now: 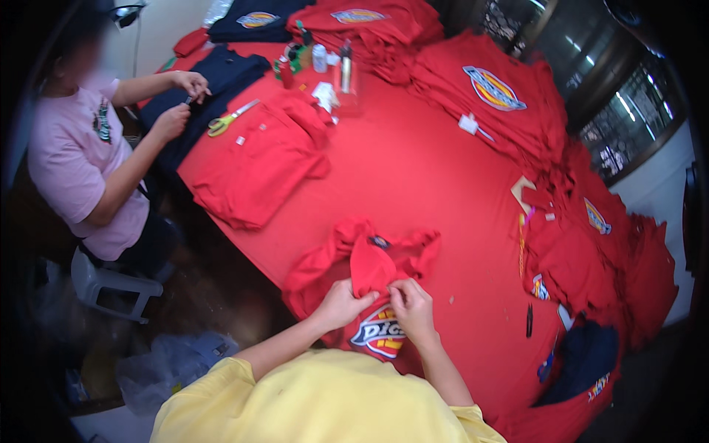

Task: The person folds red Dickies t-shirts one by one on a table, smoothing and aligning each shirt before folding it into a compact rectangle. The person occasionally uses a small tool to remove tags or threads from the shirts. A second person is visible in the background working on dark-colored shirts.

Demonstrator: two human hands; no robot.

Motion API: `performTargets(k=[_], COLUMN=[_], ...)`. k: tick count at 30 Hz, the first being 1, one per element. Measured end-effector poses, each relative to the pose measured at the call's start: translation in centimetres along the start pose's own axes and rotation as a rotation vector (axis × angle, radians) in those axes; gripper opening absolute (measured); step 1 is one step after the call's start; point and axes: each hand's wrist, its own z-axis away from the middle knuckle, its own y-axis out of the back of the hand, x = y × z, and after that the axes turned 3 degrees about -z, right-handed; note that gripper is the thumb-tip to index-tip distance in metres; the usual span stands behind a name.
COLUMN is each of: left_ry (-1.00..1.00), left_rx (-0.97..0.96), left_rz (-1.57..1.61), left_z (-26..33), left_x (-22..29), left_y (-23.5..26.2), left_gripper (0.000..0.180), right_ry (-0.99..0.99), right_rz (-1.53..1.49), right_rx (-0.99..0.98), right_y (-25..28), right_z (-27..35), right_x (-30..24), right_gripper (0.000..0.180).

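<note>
A red shirt (373, 267) with a printed chest logo lies bunched at the table's near edge, right in front of me. My left hand (343, 303) grips a fold of its cloth, with the thumb on top. Beside it, my right hand (410, 304) pinches the same cloth between thumb and fingers. A dark neck label shows just beyond the raised fold. Part of the logo lies below and between my wrists, its lower edge against my yellow top.
Red cloth covers the table (413, 170). Piled red shirts (480, 96) line its far and right sides. Yellow-handled scissors (233, 118) lie by a folded red shirt (262, 162). A dark pen (529, 320) lies at right. A seated person (96, 162) works at left beside a white stool (111, 284).
</note>
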Motion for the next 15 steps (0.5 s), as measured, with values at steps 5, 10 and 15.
performTargets(k=[5,10,15], left_ry=[0.212,0.228,0.338], left_rx=[-0.099,-0.089,-0.059], left_rz=[0.370,0.628,0.807], left_z=[-0.1,-1.1,-1.4], left_x=[-0.9,-0.2,0.8], left_y=[3.5,4.6,5.5], left_gripper=[0.026,0.031,0.025], right_ry=[-0.443,-0.281,-0.057], right_rz=[-0.464,-0.294,0.040], right_rx=[0.082,-0.225,-0.169], right_y=[0.5,-1.3,-1.3], right_z=[-5.3,-10.4,-7.5], right_x=[0.4,-5.5,-6.4], right_gripper=[0.011,0.013,0.012])
